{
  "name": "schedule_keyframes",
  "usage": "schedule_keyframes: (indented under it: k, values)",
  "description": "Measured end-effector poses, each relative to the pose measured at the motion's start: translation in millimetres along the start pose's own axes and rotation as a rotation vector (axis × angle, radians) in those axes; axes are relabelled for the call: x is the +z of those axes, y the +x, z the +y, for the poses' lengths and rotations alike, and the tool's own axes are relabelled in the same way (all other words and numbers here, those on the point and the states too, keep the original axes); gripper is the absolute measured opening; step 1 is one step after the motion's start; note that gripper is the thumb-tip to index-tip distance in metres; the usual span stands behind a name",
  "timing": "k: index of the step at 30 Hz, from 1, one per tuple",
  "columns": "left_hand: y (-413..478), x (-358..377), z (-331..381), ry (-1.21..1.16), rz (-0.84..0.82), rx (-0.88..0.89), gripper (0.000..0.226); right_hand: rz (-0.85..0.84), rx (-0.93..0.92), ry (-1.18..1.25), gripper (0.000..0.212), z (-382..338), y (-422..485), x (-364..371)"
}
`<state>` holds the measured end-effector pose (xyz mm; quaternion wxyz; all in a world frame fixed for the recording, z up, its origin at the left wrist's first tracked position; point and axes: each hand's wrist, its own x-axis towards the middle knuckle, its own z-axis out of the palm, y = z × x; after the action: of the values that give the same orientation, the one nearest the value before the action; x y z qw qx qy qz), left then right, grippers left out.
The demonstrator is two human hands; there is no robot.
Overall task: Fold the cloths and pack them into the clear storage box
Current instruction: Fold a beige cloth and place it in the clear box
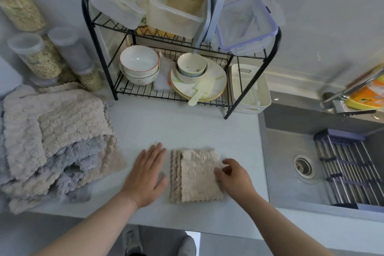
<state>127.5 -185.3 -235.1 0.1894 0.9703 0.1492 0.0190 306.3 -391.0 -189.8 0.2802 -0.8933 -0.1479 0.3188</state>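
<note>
Head view: folded cloth [196,176] at lower centre of the frame, one hand on it.
Grip: right hand [232,176] fingers pinch the cloth's right edge; left hand [147,174] lies beside it on the surface [187,127], fingers straight, holding nothing. Risk: lifting by one edge may let the stacked layers fall open. Risk: the sink [291,151] at right is near; a dropped cloth could land there.

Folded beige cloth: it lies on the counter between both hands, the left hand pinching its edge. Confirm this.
Wrong hand. The head view shows the right hand pinching the edge of the folded beige cloth; the left hand is open and flat over the counter beside it. The cloth does lie between both hands.
</note>
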Motion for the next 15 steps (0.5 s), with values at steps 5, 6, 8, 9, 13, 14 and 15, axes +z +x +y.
schedule_keyframes:
  k: [5, 6, 8, 9, 13, 14, 15]
  values:
    - [32, 3, 53, 0.129, -0.086, 0.226, 0.084, 0.083, 0.032, -0.045, 0.037, -3, -1, 14]
    - [35, 9, 50, 0.150, -0.157, 0.124, 0.089, 0.075, 0.043, -0.052, 0.037, -2, 1, 15]
    - [35, 15, 41, 0.172, -0.296, 0.001, 0.096, 0.030, 0.077, -0.080, 0.032, -6, 1, 16]
    - [34, 19, 37, 0.195, -0.310, -0.018, 0.098, 0.013, 0.086, -0.074, 0.030, -8, 2, 15]
    - [35, 14, 45, 0.175, -0.347, -0.060, 0.107, -0.019, 0.083, 0.123, 0.018, -17, -2, 7]
    - [38, 8, 50, 0.098, -0.318, -0.083, 0.107, -0.026, 0.055, 0.166, 0.015, -21, -4, 1]
    - [40, 0, 56, -0.039, -0.258, -0.130, 0.103, -0.039, 0.021, 0.211, 0.013, -25, -8, -8]
